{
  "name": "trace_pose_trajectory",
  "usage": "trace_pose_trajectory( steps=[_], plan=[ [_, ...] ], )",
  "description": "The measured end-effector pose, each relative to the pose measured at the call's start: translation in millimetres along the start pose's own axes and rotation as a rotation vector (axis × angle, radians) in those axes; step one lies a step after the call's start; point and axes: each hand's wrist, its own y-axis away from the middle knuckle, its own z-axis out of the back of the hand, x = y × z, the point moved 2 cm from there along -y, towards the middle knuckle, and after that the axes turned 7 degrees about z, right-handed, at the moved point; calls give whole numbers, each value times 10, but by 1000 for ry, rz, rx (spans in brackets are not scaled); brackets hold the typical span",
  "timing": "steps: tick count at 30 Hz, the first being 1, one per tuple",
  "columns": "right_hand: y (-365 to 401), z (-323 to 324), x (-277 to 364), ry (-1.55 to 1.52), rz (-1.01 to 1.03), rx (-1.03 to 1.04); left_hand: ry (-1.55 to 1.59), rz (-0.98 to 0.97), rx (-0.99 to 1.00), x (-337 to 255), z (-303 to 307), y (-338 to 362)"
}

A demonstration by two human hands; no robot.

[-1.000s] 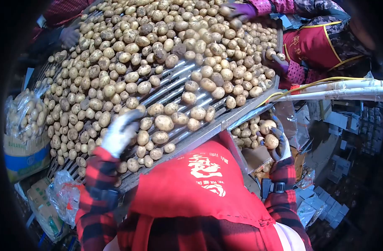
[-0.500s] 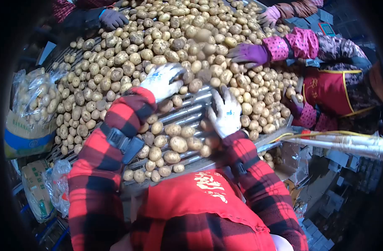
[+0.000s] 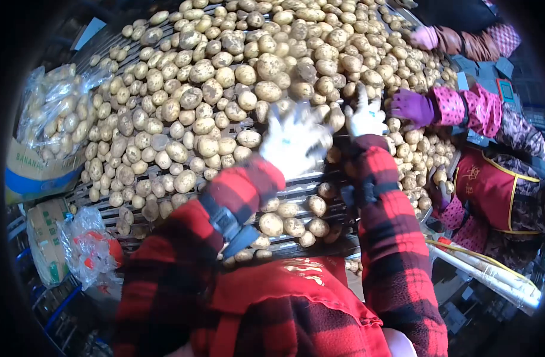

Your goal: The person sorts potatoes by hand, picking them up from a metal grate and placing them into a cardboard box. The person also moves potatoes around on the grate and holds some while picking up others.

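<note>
A wide heap of potatoes (image 3: 203, 71) covers a slatted metal rack (image 3: 299, 185). My left hand (image 3: 296, 141), in a white glove, is over the potatoes mid-rack with its fingers spread; motion blurs it. My right hand (image 3: 366, 118), also white-gloved, reaches into the heap just to the right, its visible fingers stretched out and touching potatoes. One potato (image 3: 336, 119) lies between the two hands. Several loose potatoes (image 3: 271, 224) rest on the bars close to my red apron (image 3: 272, 285).
On the right, a co-worker's purple glove (image 3: 412, 109) touches the heap; that person's other hand holds a potato (image 3: 440, 176). A pink glove (image 3: 425, 37) reaches in farther back. At left stand a plastic-lined box (image 3: 37, 178) of potatoes and a clear bag (image 3: 94, 250). White tubes (image 3: 492, 273) lie right.
The view has shifted, so the heap appears lower and to the left. My hands have moved closer together and farther into the heap. Fewer potatoes lie on the bars near my apron.
</note>
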Motion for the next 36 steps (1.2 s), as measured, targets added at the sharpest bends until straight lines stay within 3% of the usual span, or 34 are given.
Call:
trace_pose_trajectory(
  steps=[2,4,6,7,8,10,11,12,14,15,16,17,20,22,24,25,26,27,28,31,32,33,34,35,36],
  plan=[
    [-45,381,-69,12,71,120,26,-188,-104,-207,-154,349],
    [-64,670,49,-47,238,-116,112,-220,208,-513,-224,573],
    [-125,930,466,-139,577,-400,318,-244,282,-798,-292,723],
    [-166,1042,749,-179,636,-363,488,-212,489,-883,-550,837],
    [-352,816,900,-266,764,-392,434,-256,466,-943,-458,875],
    [-413,249,1130,-112,742,-257,375,-331,368,-971,-318,958],
    [-322,183,1155,-38,735,-329,298,-369,304,-939,-314,997],
    [-203,160,1150,39,723,-402,236,-358,364,-890,-294,1036],
    [58,219,858,7,705,-387,121,-302,465,-777,-265,1111],
    [186,234,570,28,660,-333,248,-282,316,-654,-182,1171],
    [180,289,285,57,626,-298,354,-229,235,-569,59,1144],
    [178,236,5,131,602,-419,401,-154,204,-464,69,1181],
    [211,439,97,236,551,-613,828,131,159,-250,84,1290],
    [146,734,710,-86,644,-447,1175,334,133,-196,115,1283],
    [-49,604,1326,-438,706,-350,1686,695,198,-237,145,1230],
    [-179,415,1592,-381,686,-230,1744,816,160,-239,174,1185],
    [-311,26,1718,-347,654,-245,1799,938,119,-204,198,1152],
    [-292,89,1826,-319,635,-219,1685,894,101,-74,165,1153],
    [-273,180,1896,-289,613,-193,1815,914,45,1,257,1129],
    [141,540,1755,-712,720,-128,2120,932,18,237,591,1087],
    [362,714,1691,-760,846,10,2282,994,-28,345,550,1122],
    [582,645,1606,-921,869,301,2399,860,1,454,487,1186],
    [812,797,1543,-760,931,329,2505,717,32,531,446,1234],
    [805,700,1506,-682,983,197,2442,803,21,571,388,1274],
    [744,603,1485,-603,1033,57,2329,1083,74,600,344,1271]
  ],
)
